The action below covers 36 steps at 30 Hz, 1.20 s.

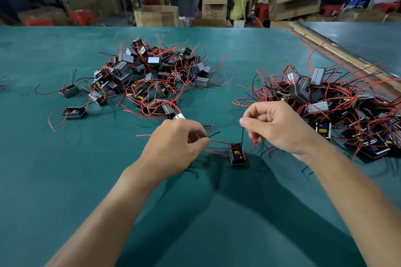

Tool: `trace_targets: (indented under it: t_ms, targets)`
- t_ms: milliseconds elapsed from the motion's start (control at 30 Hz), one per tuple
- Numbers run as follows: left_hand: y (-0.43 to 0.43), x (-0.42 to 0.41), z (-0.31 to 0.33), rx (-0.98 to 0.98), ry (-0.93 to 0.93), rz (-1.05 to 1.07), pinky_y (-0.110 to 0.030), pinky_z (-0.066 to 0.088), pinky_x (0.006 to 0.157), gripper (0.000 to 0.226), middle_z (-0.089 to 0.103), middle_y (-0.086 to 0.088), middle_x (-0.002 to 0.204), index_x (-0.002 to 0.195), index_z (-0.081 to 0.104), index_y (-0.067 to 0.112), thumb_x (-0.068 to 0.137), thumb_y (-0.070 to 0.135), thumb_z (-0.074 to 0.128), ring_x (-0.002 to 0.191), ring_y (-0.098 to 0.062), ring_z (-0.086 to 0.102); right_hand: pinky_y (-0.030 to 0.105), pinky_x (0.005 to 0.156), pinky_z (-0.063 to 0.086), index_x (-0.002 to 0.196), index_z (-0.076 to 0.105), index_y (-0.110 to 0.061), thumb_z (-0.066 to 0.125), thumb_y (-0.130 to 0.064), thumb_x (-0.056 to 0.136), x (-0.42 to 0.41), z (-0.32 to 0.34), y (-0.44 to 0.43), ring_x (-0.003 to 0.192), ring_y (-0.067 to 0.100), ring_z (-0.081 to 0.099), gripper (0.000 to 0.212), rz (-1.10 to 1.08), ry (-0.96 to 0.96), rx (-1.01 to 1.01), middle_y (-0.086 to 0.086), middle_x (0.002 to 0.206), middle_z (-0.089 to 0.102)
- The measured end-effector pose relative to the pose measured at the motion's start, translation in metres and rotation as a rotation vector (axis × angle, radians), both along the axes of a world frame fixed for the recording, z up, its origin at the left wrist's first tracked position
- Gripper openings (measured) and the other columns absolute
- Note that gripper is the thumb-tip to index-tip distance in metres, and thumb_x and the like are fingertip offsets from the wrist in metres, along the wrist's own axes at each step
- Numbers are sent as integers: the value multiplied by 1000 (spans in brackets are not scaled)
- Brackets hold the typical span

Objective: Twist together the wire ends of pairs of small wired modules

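Observation:
A small black module (237,154) with red and black wires lies on the green table between my hands. My left hand (173,143) pinches wire ends, red and black, just left of it; a second module (176,116) peeks out just beyond that hand's knuckles. My right hand (275,125) pinches the black wire (242,135) that rises straight up from the module, with red wires curling under its fingers.
A pile of modules with red wires (152,76) lies at the far middle-left, another pile (329,106) at the right. Single modules (74,112) (69,90) lie at the left. The green table (65,169) ends at a wooden strip (347,58) on the right. Boxes and people beyond.

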State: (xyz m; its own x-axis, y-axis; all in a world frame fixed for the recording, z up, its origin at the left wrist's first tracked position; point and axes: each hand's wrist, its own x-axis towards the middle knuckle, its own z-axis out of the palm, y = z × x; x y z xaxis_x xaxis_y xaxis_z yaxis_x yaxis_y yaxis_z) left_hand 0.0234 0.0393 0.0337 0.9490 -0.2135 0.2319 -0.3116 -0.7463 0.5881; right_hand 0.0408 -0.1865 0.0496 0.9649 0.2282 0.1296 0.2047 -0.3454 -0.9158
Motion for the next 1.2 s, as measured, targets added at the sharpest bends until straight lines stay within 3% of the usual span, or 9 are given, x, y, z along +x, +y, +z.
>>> trace_targets:
  t_ms: [133,300,400,600,700,767,900,1067,1200]
  targets:
    - [1,1,0,-70,2,59,-35,53,65,10,69,11,65,85,60,24,87,23,70,62,-18,63,18,51,45,81,63,-8,65,-8,92,1,-2,-2,46,13,53,12,32,54,-24,2,54,64]
    - [4,2,2,-287,155,49,-16,42,45,13,74,8,69,89,53,18,93,10,63,57,-20,67,18,50,45,92,58,-9,71,-8,88,1,-3,-3,46,13,53,13,26,91,-10,5,57,68]
    - [6,3,2,-332,232,42,-20,45,52,15,76,6,74,91,54,19,95,5,56,63,-23,70,18,50,45,98,58,-13,73,-9,86,1,-2,-3,46,12,53,20,13,76,2,5,61,70]
    - [8,3,2,-310,208,65,-27,48,53,26,75,6,75,89,53,24,90,-2,55,65,-24,72,17,53,45,106,57,-16,71,-9,88,2,-2,-4,48,11,53,24,11,61,-31,5,70,75]
    - [8,3,2,-167,108,68,-28,50,58,30,71,13,71,75,62,27,82,-2,59,63,-14,67,18,54,45,105,57,-17,70,-8,88,1,-1,-3,49,12,53,22,18,71,-42,5,72,75]
    - [5,1,4,-76,72,57,-24,49,62,26,68,19,67,71,70,29,80,6,64,60,-4,62,18,55,46,100,60,-15,69,-7,89,1,0,-3,49,12,53,17,28,74,-55,5,72,76]
    - [2,-2,5,-79,66,-13,-24,51,67,3,69,17,73,77,73,28,78,28,76,66,-9,64,14,51,44,88,65,-13,69,-4,88,0,1,-2,49,10,55,9,14,37,-52,4,71,76]
    - [2,-3,3,17,24,23,-28,49,65,10,65,7,64,73,72,29,77,24,79,63,-11,61,31,61,54,78,69,-18,72,-4,85,1,-2,-3,65,26,66,15,-57,-99,-166,-1,72,74]
    - [4,-1,5,-12,-56,154,-30,47,68,18,64,6,75,67,65,30,75,20,79,71,-15,59,28,67,48,73,68,-26,78,-12,79,3,-7,-6,67,7,59,18,-154,-214,-321,-11,77,65]
